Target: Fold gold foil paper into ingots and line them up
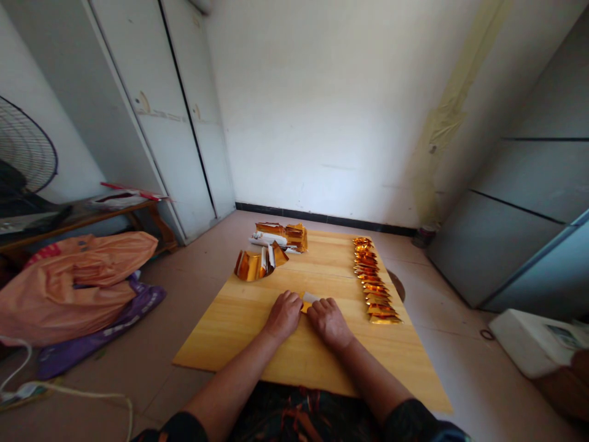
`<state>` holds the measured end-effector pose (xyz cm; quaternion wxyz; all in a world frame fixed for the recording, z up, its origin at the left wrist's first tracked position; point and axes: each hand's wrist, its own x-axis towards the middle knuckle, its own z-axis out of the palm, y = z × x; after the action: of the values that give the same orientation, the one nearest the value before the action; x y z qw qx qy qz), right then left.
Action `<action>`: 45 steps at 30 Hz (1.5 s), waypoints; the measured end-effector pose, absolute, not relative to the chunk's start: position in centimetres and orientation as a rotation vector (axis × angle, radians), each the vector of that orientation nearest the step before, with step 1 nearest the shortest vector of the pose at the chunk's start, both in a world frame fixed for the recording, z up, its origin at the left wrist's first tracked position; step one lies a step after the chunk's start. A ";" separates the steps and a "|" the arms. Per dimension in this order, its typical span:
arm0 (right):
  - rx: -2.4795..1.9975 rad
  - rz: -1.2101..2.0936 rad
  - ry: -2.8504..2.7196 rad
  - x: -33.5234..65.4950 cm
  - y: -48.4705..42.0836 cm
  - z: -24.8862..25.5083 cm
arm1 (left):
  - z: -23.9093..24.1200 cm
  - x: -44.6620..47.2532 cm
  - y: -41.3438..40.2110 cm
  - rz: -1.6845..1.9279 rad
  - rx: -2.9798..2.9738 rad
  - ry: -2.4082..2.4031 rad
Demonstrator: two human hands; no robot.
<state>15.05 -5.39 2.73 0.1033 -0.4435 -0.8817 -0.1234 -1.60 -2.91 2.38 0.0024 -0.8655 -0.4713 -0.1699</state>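
Observation:
Between my two hands is a small sheet of gold foil paper (310, 298), its pale underside partly showing. My left hand (284, 314) is closed on the sheet's left edge. On the right edge, the curled fingers of my right hand (331, 321) press and grip the same sheet against the wooden table. Beyond my left hand lies a curved stack of gold foil sheets (251, 265). Farther back sits another pile of gold and white sheets (294, 236). Along the right side runs a row of folded gold foil pieces (375, 282), tightly lined up.
The light wooden tabletop (243, 331) stands close before my lap. A white wall (322, 123) rises behind it, with a grey cabinet (179, 92) to the left. Orange and purple bags (78, 288) lie on the left; a white box (534, 344) stands at right.

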 end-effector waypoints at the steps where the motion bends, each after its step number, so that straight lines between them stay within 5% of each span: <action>1: -1.329 -0.339 -2.599 15.1 -5.3 2.7 | 2.5 -1.7 -3.1 -0.544 -2.713 -1.471; 32: -1.350 0.388 -2.180 18.5 -3.5 2.4 | 3.9 -2.0 -5.4 -0.430 -2.700 -1.432; 45: -1.776 0.310 -2.121 16.7 -2.9 3.3 | 3.4 -2.3 -5.3 -0.328 -2.725 -1.409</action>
<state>16.69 -2.93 3.32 0.1781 -0.6278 -0.7498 0.1096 -2.28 -5.34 3.41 0.0285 -0.8829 -0.4564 -0.1062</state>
